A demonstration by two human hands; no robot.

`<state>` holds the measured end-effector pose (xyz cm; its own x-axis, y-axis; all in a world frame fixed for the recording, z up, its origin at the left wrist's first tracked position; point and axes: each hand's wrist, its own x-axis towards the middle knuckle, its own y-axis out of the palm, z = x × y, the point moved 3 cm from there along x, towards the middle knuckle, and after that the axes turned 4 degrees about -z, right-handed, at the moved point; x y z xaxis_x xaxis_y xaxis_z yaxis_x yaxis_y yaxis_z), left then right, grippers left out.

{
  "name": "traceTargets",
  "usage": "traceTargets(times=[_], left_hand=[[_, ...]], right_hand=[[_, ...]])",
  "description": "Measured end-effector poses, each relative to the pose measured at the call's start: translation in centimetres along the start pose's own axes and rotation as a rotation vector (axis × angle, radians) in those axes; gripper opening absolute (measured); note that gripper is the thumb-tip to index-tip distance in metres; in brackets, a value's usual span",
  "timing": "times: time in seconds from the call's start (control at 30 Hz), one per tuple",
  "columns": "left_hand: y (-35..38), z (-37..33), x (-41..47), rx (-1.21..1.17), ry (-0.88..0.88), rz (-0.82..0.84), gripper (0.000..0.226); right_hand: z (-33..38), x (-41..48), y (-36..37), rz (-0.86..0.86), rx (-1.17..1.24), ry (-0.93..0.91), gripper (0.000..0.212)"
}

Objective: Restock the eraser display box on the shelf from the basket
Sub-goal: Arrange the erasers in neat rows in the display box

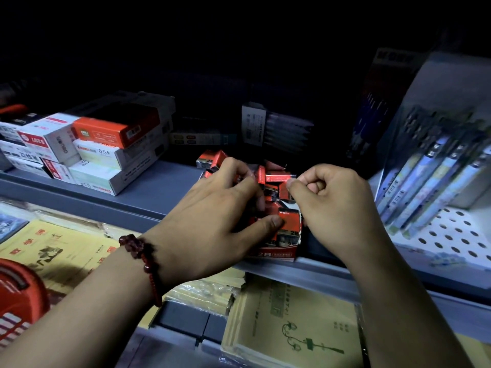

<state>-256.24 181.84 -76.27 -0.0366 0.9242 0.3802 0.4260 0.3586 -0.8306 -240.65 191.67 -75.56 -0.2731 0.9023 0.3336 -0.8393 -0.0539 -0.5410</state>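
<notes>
Shelf front edge, centre: eraser display box (pixel 276 253), red, "2B" on its front panel, standing at the lip of the grey shelf (pixel 148 192).
Box contents: erasers (pixel 275 179) in red-and-black wrappers, heaped loosely above the rim.
Left grip (pixel 218 208): reaches over the box from the left; thumb pressed on the front eraser, fingers curled over the heap, clasping erasers between them.
Right grip (pixel 340 203): at the box's right rim; fingers curled, thumb tip against forefinger; whether anything is pinched, cannot tell.
Lower left: red basket (pixel 18 293), well apart from the box.
Left wrist: dark red bead bracelet (pixel 143 257).
Shelf left end: stacked cartons (pixel 93 152), white and orange.
Right of box: pen packs (pixel 430 181) leaning on a white perforated panel.
Below shelf: yellow exercise books (pixel 292 322).
</notes>
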Motion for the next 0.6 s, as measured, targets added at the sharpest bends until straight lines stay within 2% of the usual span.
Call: traceTargets(times=[0.33, 0.6], left_hand=[[-0.1, -0.2, -0.2, -0.008, -0.014, -0.019, 0.055], [-0.1, -0.1, -0.3, -0.011, -0.008, -0.060, 0.056]], right_hand=[[0.4, -0.3, -0.6, -0.037, -0.045, 0.011, 0.020], [1.8, -0.9, -1.5, -0.085, -0.133, -0.128, 0.017]])
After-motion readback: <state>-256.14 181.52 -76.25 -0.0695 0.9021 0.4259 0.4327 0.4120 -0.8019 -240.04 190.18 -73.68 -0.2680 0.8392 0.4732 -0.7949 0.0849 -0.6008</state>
